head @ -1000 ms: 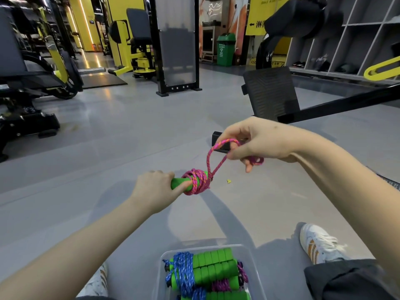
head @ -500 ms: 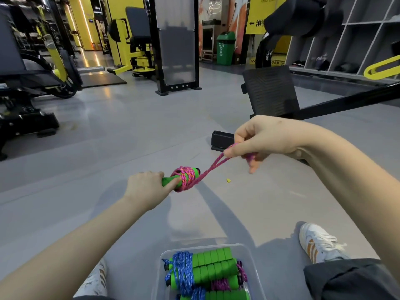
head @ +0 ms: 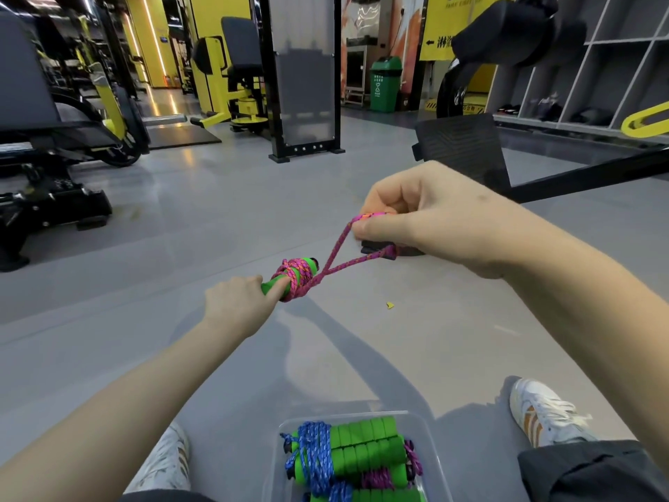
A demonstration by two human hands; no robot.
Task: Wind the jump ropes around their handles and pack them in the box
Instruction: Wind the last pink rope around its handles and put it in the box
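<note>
My left hand [head: 240,309] grips green jump-rope handles [head: 307,267] held out over the floor, with its forefinger pressed along the coils. A pink rope [head: 335,260] is wound thickly round the handles. From the coils a taut loop of that rope runs up and right to my right hand [head: 427,226], which pinches it between thumb and fingers. A clear plastic box [head: 421,427] stands on the floor between my feet at the bottom. It holds wound bundles: green handles [head: 365,447] wrapped in blue rope [head: 314,454] and purple rope [head: 376,478].
I am sitting on a grey gym floor, white sneakers [head: 543,414] on either side of the box. A black weight bench [head: 467,154] and its bar stand behind my right hand. Yellow and black machines [head: 239,88] fill the back. A small yellow scrap [head: 390,305] lies on the floor.
My right hand pulled the pink loop tight up and to the right, then opened it into two strands. The left hand tilted the handles' tip upward and stayed in place.
</note>
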